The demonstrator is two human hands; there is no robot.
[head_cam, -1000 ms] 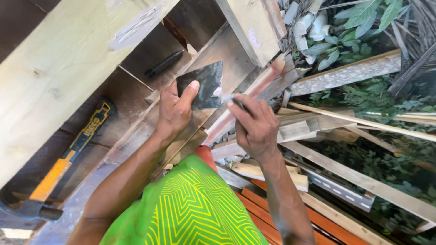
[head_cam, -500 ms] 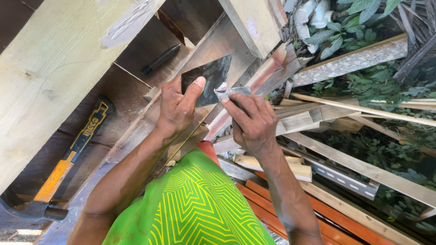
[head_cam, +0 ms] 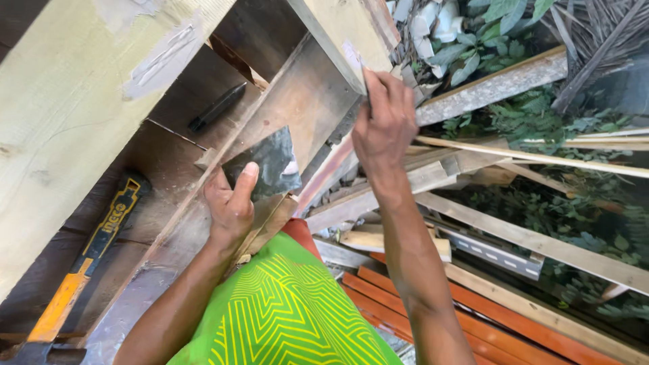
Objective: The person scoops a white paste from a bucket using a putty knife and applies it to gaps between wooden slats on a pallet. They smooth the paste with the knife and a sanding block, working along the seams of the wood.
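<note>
My left hand point(head_cam: 233, 206) grips a flat dark plate point(head_cam: 267, 162) by its lower edge, thumb on its face. A dab of pale filler sits on the plate's right side. My right hand point(head_cam: 384, 122) is raised to the edge of a pale wooden beam point(head_cam: 331, 27) and pinches a small scraper point(head_cam: 366, 80), mostly hidden by the fingers. The scraper's tip touches the beam edge, where a pale filler smear shows. The two hands are apart, with the right one higher and further right.
A wide pale plank point(head_cam: 67, 101) with filler smears fills the left. A hammer with a yellow-orange handle point(head_cam: 88, 257) and a dark slim tool point(head_cam: 216, 107) lie on dark boards below. Loose timber, orange boards point(head_cam: 473, 318) and green plants point(head_cam: 541, 115) lie to the right.
My right hand has lifted away from the dark plate, up and right to the pale beam's edge, carrying the scraper. My left hand with the plate has dropped slightly.
</note>
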